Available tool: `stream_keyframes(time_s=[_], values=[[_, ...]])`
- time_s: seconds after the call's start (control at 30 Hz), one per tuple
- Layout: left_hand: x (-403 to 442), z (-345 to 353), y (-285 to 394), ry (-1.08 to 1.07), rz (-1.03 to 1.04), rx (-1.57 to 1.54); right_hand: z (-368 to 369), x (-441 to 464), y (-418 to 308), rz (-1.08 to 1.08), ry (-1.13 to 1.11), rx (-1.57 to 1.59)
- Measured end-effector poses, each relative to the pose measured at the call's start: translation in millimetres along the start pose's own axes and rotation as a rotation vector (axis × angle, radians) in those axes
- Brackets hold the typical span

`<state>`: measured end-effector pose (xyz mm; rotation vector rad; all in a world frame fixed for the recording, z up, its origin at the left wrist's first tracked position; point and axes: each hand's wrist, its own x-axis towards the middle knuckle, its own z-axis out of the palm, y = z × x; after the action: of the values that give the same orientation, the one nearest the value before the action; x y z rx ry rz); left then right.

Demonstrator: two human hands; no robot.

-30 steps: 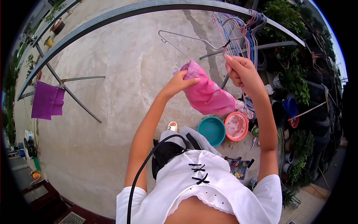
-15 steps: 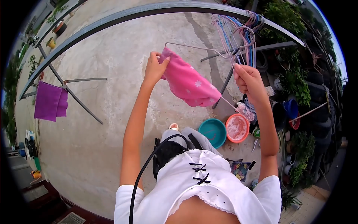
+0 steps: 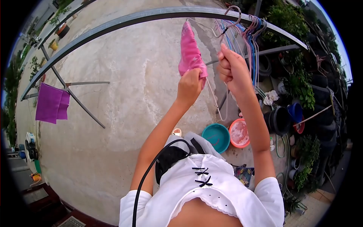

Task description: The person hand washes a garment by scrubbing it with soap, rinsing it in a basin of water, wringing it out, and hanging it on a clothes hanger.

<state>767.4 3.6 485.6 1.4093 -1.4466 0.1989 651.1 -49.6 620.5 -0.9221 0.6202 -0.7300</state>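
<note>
A pink cloth [image 3: 190, 49] with pale flower prints hangs over one side of a light wire hanger [image 3: 226, 108]. My left hand [image 3: 190, 87] is closed on the lower end of the cloth. My right hand [image 3: 235, 70] grips the hanger below its neck, its fingers wrapped round the wire. The hanger's hook shows near the metal rail [image 3: 151, 14]; whether it touches the rail I cannot tell. Beside my right hand, several pink and blue hangers [image 3: 254, 49] hang on the rail.
A purple cloth [image 3: 52, 102] hangs at the left end of the frame. On the concrete below stand a teal basin [image 3: 216, 137] and an orange basin [image 3: 239, 133] with suds. Black and blue buckets [image 3: 295, 110], plants and a hose line the right side.
The hanger and cloth have moved up and turned more upright, the hook now at the rail. My left hand has shifted right, from the cloth's upper corner to its lower end.
</note>
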Motion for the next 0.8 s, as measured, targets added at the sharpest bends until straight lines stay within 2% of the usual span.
stream_keyframes(time_s=[0.1,0.2,0.3,0.43,0.53,0.63,0.67,0.77,0.8], values=[[5.1,-16.6,6.9,-0.126,0.072,0.096,-3.9,10.9,-7.5,-0.032,0.047,0.021],[5.2,-30.5,28.6,-0.193,0.229,0.16,-7.4,28.8,-11.4,-0.079,0.07,0.019],[-7.4,-43.2,55.6,-0.159,0.335,0.147,-6.7,49.7,-12.5,-0.069,0.073,0.029],[-21.3,-47.6,43.0,-0.283,0.239,0.092,5.1,57.2,1.1,0.03,0.043,0.008],[-30.6,-56.9,33.3,-0.254,0.033,-0.219,13.1,58.4,9.0,0.044,0.02,0.008],[-28.5,-74.0,25.5,-0.228,-0.187,-0.273,26.5,61.4,12.0,0.009,0.014,0.052],[-24.1,-76.7,26.0,-0.195,-0.195,-0.322,32.0,65.6,13.2,0.008,0.004,0.06],[-6.5,-79.7,33.4,-0.228,-0.03,-0.153,49.1,83.7,23.4,0.031,-0.031,0.08],[-8.1,-76.2,23.3,-0.308,-0.075,-0.216,54.7,89.9,29.4,0.052,-0.046,0.083]])
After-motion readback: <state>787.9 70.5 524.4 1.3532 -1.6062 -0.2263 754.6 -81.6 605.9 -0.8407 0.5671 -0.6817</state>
